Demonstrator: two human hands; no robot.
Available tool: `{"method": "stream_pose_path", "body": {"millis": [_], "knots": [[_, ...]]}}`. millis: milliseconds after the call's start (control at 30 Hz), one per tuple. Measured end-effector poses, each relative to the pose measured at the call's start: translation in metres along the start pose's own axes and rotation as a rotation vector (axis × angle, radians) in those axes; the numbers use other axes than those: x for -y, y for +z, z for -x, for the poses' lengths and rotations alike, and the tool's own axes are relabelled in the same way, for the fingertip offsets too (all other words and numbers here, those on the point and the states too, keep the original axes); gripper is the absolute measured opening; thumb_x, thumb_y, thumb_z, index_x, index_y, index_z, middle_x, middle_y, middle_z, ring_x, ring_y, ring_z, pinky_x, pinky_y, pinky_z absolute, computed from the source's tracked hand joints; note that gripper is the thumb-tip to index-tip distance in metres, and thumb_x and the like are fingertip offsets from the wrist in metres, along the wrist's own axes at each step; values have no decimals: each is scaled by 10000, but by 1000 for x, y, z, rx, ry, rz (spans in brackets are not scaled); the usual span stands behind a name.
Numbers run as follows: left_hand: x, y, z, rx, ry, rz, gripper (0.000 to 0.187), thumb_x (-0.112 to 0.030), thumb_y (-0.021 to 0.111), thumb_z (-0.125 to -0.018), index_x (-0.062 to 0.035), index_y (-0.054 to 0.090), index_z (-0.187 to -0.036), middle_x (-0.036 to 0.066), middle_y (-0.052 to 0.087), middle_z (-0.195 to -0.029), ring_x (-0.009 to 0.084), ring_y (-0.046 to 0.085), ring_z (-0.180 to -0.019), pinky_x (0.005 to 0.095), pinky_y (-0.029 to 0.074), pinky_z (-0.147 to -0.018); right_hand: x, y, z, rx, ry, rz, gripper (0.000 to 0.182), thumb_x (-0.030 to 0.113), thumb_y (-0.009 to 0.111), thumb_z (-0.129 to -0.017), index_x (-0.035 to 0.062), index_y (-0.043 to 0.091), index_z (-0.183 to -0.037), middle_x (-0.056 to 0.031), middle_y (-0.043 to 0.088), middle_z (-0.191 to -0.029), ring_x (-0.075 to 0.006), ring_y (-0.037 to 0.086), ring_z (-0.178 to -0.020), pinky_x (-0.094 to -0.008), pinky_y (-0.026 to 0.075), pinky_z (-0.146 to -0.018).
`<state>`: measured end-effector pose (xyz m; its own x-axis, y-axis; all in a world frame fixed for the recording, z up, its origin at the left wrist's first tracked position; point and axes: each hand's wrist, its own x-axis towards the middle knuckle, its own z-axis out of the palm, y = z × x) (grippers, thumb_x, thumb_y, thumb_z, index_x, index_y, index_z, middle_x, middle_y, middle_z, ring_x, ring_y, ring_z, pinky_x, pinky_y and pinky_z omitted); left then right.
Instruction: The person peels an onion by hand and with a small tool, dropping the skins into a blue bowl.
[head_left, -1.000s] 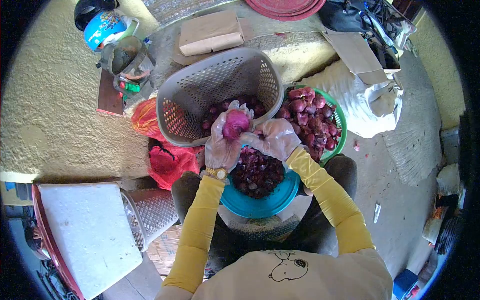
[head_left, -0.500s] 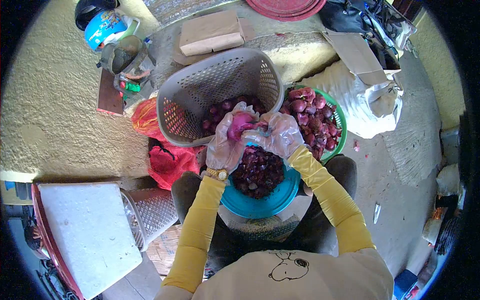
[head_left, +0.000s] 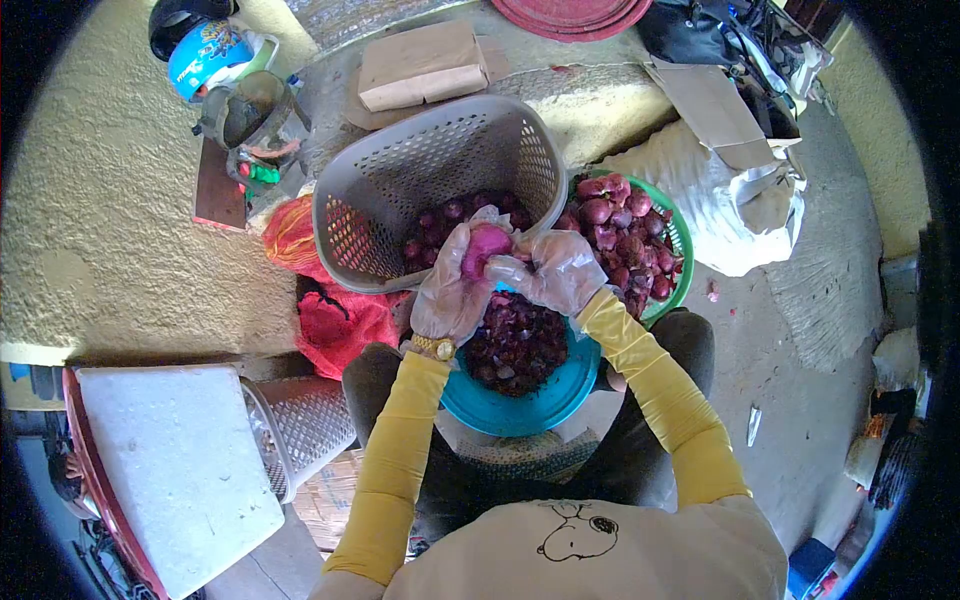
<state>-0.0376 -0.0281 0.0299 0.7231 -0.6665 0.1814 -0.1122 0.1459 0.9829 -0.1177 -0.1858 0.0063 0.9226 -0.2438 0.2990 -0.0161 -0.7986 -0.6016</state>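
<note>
A bright purple-pink red onion (head_left: 488, 247) is held in my left hand (head_left: 455, 285), which wears a clear plastic glove. My right hand (head_left: 560, 268), gloved the same way, is closed with its fingertips against the onion's right side; what it grips, if anything, is hidden. Below both hands sits a blue basin (head_left: 535, 418) holding dark onion skins (head_left: 515, 345). Just beyond my left hand stands a grey perforated basket (head_left: 430, 155) with red onions (head_left: 455, 210) at its bottom. To the right, a green basket (head_left: 682, 240) is heaped with unpeeled red onions (head_left: 625, 235).
A red mesh sack (head_left: 345, 325) lies left of the grey basket. Further left are a white foam board (head_left: 175, 470) and a white basket (head_left: 315, 420). A white sack (head_left: 740, 215) lies at the right, and a cardboard box (head_left: 425, 65) rests on the ledge behind.
The onion has turned and shifted slightly upward in my left hand. My right fingers have moved lower along it, and a dark bit seen between them earlier is now hidden.
</note>
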Motion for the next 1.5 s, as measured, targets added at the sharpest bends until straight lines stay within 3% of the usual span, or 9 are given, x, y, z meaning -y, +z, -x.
{"method": "stream_pose_path", "body": {"millis": [67,233,433,533,900,1000,1300,1367,1500], "knots": [[26,-7,-9,28,-360,998,512,-351,583,-1035,4,504,-1396,155,590,-1348,276,561,-1263,433,433,-1132,4,-5,-1,10,-26,7,600,695,617,-866,112,756,-857,-175,663,-677,-388,679,-677,-482,545,-643],[28,-17,-9,5,-425,1008,499,-354,597,-1028,4,526,-1369,151,594,-1335,270,563,-1259,432,453,-1119,19,-28,-6,408,-30,148,569,703,561,-895,174,757,-969,-160,698,-765,-368,695,-731,-490,553,-658],[28,-27,-9,-102,-350,892,536,-401,594,-1021,16,524,-1350,159,587,-1312,293,569,-1237,472,492,-1086,24,-36,-3,547,-163,140,594,734,529,-893,199,765,-996,-140,706,-765,-363,695,-709,-482,553,-643],[22,-31,-7,-189,-347,798,597,-448,572,-1022,28,499,-1375,174,588,-1312,319,571,-1232,500,495,-1087,5,-14,10,409,-249,126,670,798,577,-816,151,733,-748,-145,625,-616,-380,648,-625,-474,497,-579],[35,-52,-4,-226,-346,484,550,-438,510,-1046,-11,518,-1392,179,599,-1309,348,574,-1227,488,508,-1044,-1,-5,21,528,-196,196,741,818,539,-816,102,716,-741,-178,682,-740,-420,675,-727,-524,529,-675],[23,-53,-5,-209,-485,968,525,-381,534,-1033,-6,515,-1401,186,592,-1325,357,574,-1222,491,501,-1052,-9,6,26,538,-177,218,728,793,549,-827,90,703,-715,-188,676,-736,-434,666,-724,-535,527,-685],[29,-50,-3,-140,-360,474,523,-349,535,-1038,-1,487,-1425,189,584,-1338,355,576,-1218,500,503,-1050,-6,5,28,544,-153,301,698,788,596,-767,108,753,-774,-165,702,-785,-414,680,-784,-511,536,-742],[23,-51,-3,-165,-488,847,516,-351,530,-1042,-17,485,-1432,187,580,-1346,355,575,-1223,503,502,-1050,-3,1,27,531,-145,302,712,804,611,-739,111,765,-805,-157,711,-804,-405,686,-808,-503,538,-752],[26,-52,-3,-117,-490,858,513,-360,524,-1045,-39,479,-1443,187,576,-1356,362,570,-1235,507,501,-1049,15,-14,14,715,-78,383,742,818,662,-679,107,773,-860,-153,719,-826,-401,690,-827,-509,538,-766]]}}
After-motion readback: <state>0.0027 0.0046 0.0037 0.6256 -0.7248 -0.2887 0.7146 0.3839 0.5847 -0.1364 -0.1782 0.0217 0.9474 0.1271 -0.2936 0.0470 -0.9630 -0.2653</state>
